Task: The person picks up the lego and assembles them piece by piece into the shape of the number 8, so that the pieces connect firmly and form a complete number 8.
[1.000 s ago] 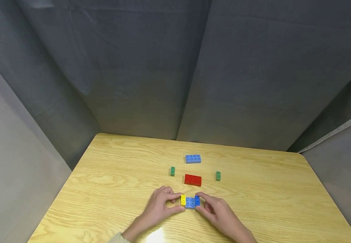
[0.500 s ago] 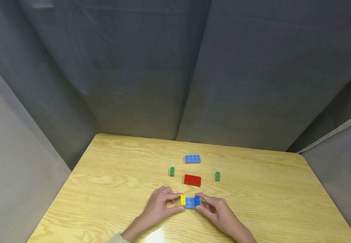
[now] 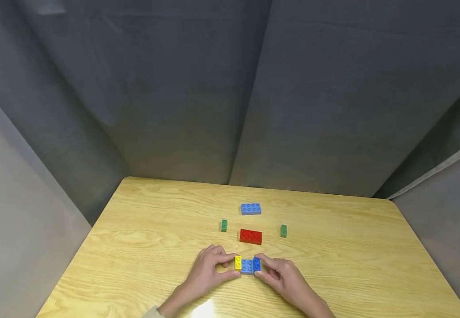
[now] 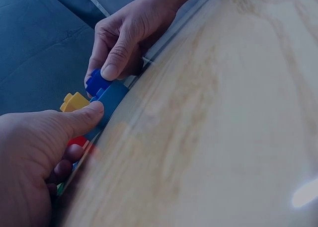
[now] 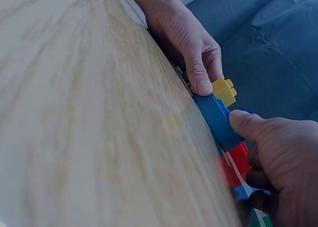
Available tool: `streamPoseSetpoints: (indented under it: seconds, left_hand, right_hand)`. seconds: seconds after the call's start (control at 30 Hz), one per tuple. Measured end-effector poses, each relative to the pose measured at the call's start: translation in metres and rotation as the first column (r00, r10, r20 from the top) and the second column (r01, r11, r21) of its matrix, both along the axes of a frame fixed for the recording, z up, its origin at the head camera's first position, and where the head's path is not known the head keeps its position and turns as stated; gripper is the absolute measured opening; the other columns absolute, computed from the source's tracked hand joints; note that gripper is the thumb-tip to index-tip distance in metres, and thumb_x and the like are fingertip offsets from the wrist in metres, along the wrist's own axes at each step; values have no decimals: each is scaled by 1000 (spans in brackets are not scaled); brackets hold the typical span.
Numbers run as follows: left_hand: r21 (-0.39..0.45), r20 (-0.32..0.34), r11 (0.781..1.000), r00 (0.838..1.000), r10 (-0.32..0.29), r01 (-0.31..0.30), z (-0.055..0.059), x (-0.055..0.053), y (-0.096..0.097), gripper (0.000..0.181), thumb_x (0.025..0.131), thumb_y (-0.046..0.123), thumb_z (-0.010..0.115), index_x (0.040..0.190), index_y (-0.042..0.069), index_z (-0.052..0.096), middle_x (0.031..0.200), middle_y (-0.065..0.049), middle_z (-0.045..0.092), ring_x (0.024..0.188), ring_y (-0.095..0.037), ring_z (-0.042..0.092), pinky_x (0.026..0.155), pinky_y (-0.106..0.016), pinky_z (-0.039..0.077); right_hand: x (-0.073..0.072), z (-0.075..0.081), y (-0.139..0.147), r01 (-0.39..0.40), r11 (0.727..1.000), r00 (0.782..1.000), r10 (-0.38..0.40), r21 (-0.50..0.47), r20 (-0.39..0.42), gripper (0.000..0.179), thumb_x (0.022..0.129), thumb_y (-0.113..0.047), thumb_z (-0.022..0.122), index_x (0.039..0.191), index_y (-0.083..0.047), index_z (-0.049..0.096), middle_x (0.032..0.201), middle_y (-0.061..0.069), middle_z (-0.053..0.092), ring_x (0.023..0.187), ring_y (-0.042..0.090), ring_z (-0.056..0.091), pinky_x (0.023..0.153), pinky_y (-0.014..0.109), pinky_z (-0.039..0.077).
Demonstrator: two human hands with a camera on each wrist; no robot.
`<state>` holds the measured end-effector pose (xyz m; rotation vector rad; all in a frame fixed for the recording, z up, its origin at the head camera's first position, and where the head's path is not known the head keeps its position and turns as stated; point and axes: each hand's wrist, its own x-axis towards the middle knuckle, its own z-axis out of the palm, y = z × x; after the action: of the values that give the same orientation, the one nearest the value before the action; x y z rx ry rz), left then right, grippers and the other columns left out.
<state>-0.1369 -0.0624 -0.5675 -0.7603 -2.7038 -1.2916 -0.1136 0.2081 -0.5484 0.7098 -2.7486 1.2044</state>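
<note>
near side of the table (image 3: 154, 247): the part-closed left hand (image 3: 210, 266) pinches the light blue brick (image 3: 247, 266) below a yellow brick (image 3: 238, 263); the right hand (image 3: 282, 274), likewise, pinches a dark blue brick (image 3: 257, 264) on its right end, where lopsided pressing could seat it crooked.

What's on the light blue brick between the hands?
A yellow brick at its left end, a dark blue brick at its right, four bare studs between. Its top beneath both is hidden.

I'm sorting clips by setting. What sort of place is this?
Likely a curtained-off recording booth, though that's a guess: dark grey cloth hangs behind the wooden table, paler panels flank it on both sides, and toy bricks are spread on top.
</note>
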Motion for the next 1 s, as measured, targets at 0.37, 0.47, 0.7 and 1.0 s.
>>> streamPoseSetpoints:
  seconds: [0.37, 0.47, 0.7, 1.0]
  left_hand:
    - [-4, 8, 1000, 1000, 12, -12, -2, 2, -1, 53, 83, 50, 84, 125, 20, 77, 81, 16, 55, 80, -2, 44, 79, -25, 40]
    - [-8, 14, 1000, 1000, 15, -15, -1, 1, 0, 54, 82, 50, 85, 125, 19, 77, 81, 15, 56, 81, -3, 44, 80, -26, 40]
    - [-58, 4, 998, 1000, -2, 2, 2, -2, 4, 51, 85, 47, 84, 126, 18, 77, 81, 16, 54, 81, -3, 44, 84, -28, 40]
    - [-110, 4, 990, 996, -84, 84, 9, -4, -2, 44, 93, 19, 76, 136, 17, 69, 88, 16, 55, 83, -5, 48, 83, -28, 42]
  right_hand:
    - [-3, -12, 1, 31, 999, 995, -30, 12, -95, 44, 92, -36, 81, 128, -12, 76, 64, -21, 37, 58, -6, 32, 65, 22, 36]
    - [-4, -15, 1, 43, 999, 997, -44, -19, -58, 43, 90, -38, 83, 126, -15, 76, 65, -20, 42, 59, -5, 35, 69, 24, 36]
    - [-6, -18, 3, 67, 997, 997, -69, -30, -41, 44, 88, -37, 84, 124, -12, 77, 67, -21, 45, 61, -2, 39, 67, 25, 36]
    - [-5, -14, 2, 91, 996, 996, -91, -25, -4, 44, 90, -36, 83, 126, -12, 75, 68, -21, 48, 60, -2, 41, 69, 26, 36]
